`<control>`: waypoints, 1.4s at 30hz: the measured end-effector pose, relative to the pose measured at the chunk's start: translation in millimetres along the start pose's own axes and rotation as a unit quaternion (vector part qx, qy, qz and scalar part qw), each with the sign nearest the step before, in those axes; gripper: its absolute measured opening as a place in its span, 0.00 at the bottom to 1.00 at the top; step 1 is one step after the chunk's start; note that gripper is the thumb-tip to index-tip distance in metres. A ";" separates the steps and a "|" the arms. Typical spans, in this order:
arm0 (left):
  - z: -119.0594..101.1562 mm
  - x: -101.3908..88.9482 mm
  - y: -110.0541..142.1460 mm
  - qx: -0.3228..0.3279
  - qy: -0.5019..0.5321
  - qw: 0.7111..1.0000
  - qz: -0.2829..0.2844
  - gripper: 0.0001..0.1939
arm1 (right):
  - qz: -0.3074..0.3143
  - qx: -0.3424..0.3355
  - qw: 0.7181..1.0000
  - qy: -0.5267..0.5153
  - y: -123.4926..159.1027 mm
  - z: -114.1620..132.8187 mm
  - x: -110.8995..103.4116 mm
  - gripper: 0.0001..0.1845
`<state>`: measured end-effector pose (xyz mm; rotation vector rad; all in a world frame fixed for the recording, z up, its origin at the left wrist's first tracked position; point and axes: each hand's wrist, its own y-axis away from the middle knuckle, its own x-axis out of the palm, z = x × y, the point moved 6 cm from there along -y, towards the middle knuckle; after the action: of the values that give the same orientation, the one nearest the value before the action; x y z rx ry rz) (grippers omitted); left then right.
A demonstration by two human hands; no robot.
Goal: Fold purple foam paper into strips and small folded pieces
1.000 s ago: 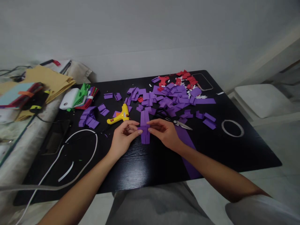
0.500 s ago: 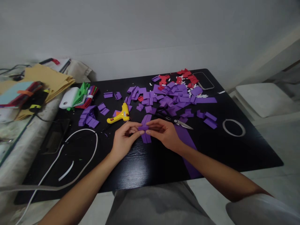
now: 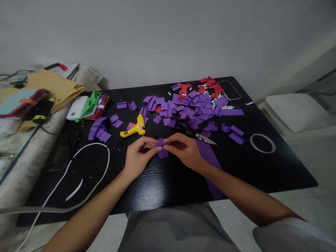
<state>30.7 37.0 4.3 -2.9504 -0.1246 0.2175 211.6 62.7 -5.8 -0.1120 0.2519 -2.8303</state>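
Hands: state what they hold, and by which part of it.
A folded purple piece, pinched by its side edges: the left hand at its left edge, the right hand at its right.

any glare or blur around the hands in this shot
Head view: pale glare on the black tabletop, nearer the wearer than the left hand and right hand; head view: dim light and slight softness blur fine detail on the held purple piece.

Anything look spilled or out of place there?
White scraps lie strewn among the red pieces at back right, like spilled offcuts; a lone white strip lies inside the loop of white cable at left, away from them.
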 end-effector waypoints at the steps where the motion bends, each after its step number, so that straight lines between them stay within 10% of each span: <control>1: -0.3 -0.2 -0.1 0.001 -0.001 1.000 -0.001 0.11 | -0.003 -0.007 1.000 0.004 -0.3 0.4 -0.6 0.07; 42: -26.4 -2.9 7.6 0.211 -0.129 0.968 0.032 0.07 | -0.010 0.039 0.998 -0.038 3.2 -2.9 1.7 0.09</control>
<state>32.5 24.7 28.9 -2.4925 -0.0146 0.5633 210.7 59.6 -9.1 -0.2045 0.1242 -2.8434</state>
